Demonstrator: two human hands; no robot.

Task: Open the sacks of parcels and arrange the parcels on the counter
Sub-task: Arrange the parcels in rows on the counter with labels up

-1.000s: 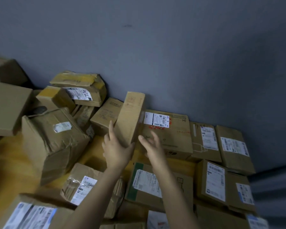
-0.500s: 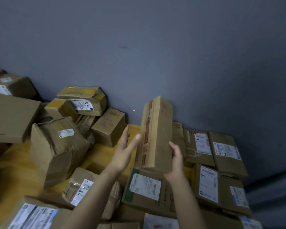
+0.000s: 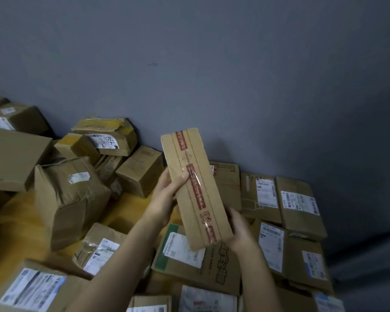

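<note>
The table [image 3: 20,221] is crowded with parcels [image 3: 182,246]: flat rows [image 3: 300,203] at three o'clock, a heap [image 3: 104,138] at nine. A long box [image 3: 196,188] is held tilted above the centre, gripped mid-length by the left hand [image 3: 164,199] and at its lower end by the right hand [image 3: 241,230]. Glossy tape may let it slip; rows could be knocked askew.

Long parcel [image 3: 196,188]: brown cardboard, red-printed clear tape along its length. Surrounding parcels [image 3: 70,199]: brown, white labels; one near carton [image 3: 203,262] green-edged. Tabletop [image 3: 20,224]: yellow. Wall [image 3: 234,75]: grey-blue.
</note>
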